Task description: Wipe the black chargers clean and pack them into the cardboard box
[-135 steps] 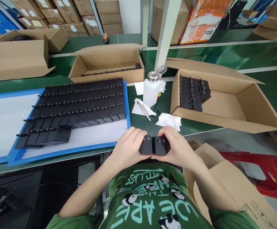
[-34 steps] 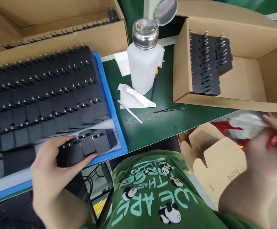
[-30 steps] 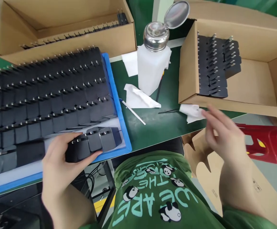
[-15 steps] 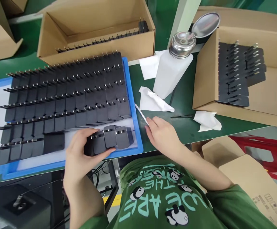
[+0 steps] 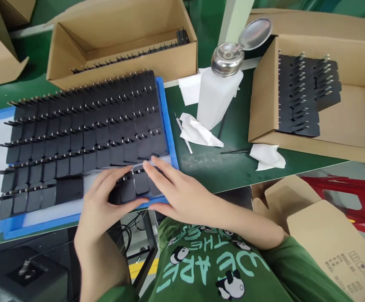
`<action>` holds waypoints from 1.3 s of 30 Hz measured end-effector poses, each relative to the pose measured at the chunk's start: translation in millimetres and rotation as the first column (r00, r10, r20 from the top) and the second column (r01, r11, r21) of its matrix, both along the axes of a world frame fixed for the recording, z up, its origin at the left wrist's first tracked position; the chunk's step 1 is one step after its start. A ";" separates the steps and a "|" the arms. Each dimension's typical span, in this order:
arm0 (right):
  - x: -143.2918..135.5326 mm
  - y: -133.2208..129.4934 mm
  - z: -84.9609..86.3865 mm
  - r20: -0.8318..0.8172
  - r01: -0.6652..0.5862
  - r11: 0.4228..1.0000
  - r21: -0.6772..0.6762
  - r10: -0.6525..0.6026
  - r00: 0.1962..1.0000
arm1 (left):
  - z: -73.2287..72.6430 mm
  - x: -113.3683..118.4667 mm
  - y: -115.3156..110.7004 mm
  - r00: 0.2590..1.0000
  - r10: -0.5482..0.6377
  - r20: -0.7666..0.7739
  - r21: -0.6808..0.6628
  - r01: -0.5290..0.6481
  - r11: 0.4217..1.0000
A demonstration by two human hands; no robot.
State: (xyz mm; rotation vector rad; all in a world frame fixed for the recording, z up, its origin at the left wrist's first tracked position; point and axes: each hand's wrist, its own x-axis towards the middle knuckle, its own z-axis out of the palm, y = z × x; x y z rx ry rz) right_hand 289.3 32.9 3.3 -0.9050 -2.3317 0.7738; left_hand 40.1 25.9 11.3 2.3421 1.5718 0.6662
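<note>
Blk plugs (image 5: 88, 126) stand in rows, prongs up, in a blue-rimmed tray (image 5: 166, 113) at L of the green tabletop (image 5: 207, 167). L hand (image 5: 99, 205) holds the L end of a short plug row (image 5: 141, 182) nr the tray's front R corner; R hand (image 5: 182, 193) grips the R end. Just R of the tray, a wht wipe (image 5: 198, 131) partly covers a stick (image 5: 188, 145) nr a wht bottle (image 5: 218, 98), metal lid up. Far R, a carton (image 5: 264, 96) holds more plugs.

L hand (image 5: 98, 197), R hand (image 5: 182, 193) on blk plugs (image 5: 141, 182)
</note>
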 end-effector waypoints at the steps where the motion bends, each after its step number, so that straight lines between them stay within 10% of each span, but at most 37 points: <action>1: -7.8 3.1 0.0 0.045 0.005 1.000 -0.012 -0.004 0.999 | -0.5 -0.7 1.0 1.000 -0.011 0.005 0.013 0.010 1.000; 7: -21.6 24.0 6.5 0.201 -0.016 0.999 0.039 0.008 0.979 | -0.6 -2.2 6.4 0.998 -0.063 0.013 0.098 0.062 0.993; 16: 46.4 0.2 56.6 0.070 0.055 0.997 0.047 -0.058 0.996 | 54.1 63.3 -6.7 0.999 -0.045 -0.025 0.147 0.049 0.988; 24: 144.4 -13.8 16.5 0.121 0.268 0.963 -0.041 -0.261 0.958 | -4.3 158.8 10.5 0.961 -0.231 0.152 -0.073 0.244 0.967; 39: 190.3 -25.3 -9.4 -0.108 0.474 0.875 -0.103 -0.483 0.869 | 4.8 114.2 7.1 0.965 -0.245 0.094 -0.193 0.260 0.946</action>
